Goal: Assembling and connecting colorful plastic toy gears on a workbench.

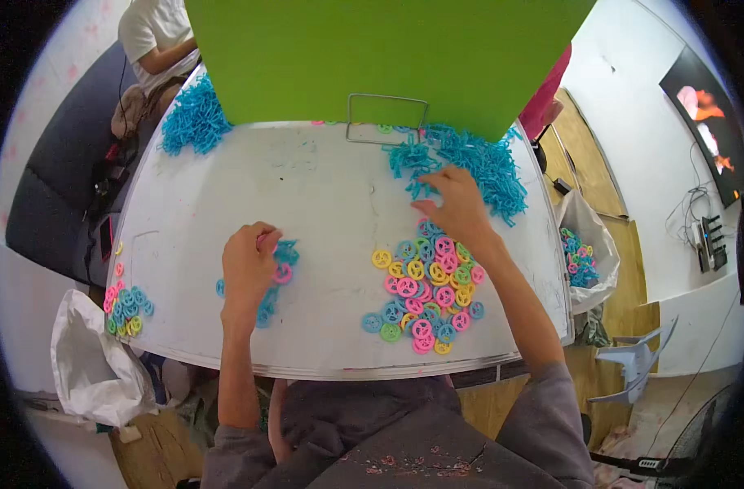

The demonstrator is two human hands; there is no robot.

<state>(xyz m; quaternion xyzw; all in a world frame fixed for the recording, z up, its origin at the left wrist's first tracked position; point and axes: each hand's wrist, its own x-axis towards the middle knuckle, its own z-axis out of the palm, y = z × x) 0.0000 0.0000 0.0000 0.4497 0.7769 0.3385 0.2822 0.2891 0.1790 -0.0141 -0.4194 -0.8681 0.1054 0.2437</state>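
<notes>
My left hand [248,265] rests on the white table [306,187], fingers curled around a chain of blue and pink plastic rings [278,277] that trails under it. My right hand [457,204] reaches forward, fingertips pinching at the near edge of a pile of blue plastic link pieces [478,167]. Just below my right wrist lies a heap of round plastic rings in pink, yellow, blue and green [425,289].
A second blue pile [194,118] lies at the far left corner. A green board [380,57] on a wire stand [386,118] blocks the back. More rings [127,306] sit at the left edge. White bags [90,359] [588,248] hang at both sides. A person [156,41] sits far left.
</notes>
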